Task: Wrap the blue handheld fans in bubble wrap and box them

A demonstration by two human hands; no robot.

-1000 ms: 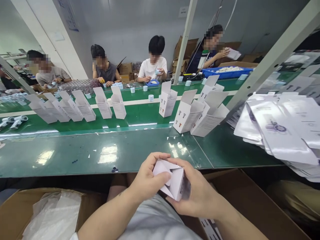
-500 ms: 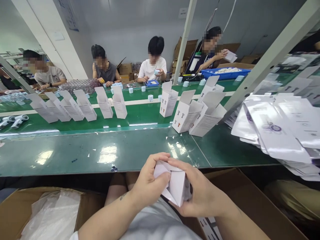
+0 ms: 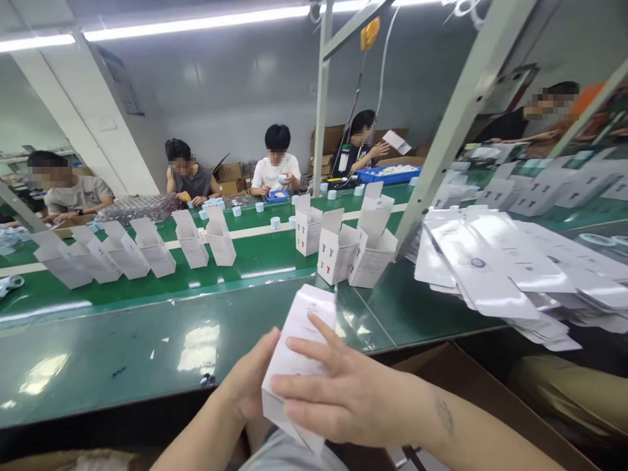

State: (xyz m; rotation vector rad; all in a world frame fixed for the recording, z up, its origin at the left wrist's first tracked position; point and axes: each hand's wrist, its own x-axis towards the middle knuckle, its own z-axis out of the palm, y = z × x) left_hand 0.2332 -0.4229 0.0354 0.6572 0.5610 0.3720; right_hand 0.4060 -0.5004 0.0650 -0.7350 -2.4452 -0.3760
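Room: factory line under strip lights; a green tabletop (image 3: 122, 347) runs across the view, with a conveyor belt (image 3: 255, 252) behind it.
Far left: a row of open white cartons (image 3: 142, 245) stands on the belt, lids up, well apart from the hands.
Left hand (image 3: 248, 386): held under and behind the box (image 3: 299, 347), thumb along its left edge; it is closed round the box's lower left side, though the fingers are hidden behind the card.
Box: white, folded up, held between both hands just above the lap and at the tabletop's near edge; its long axis runs from the lower end at the palms up and away toward the belt, tilted slightly right.
Right hand (image 3: 343, 392): laid flat across the box's near face, fingers spread and pointing left, pressing the card; the lower end of the box is covered by it.
Nearer hand: both are touching; the right one lies on top, nearer the camera.
Centre right: three more open cartons (image 3: 343, 245) stand on the belt beyond the box's far end.
Right: a heap of flat blanks (image 3: 490, 275) lies on the tabletop, near the right forearm but apart.
Background: other people are seated across the belt.
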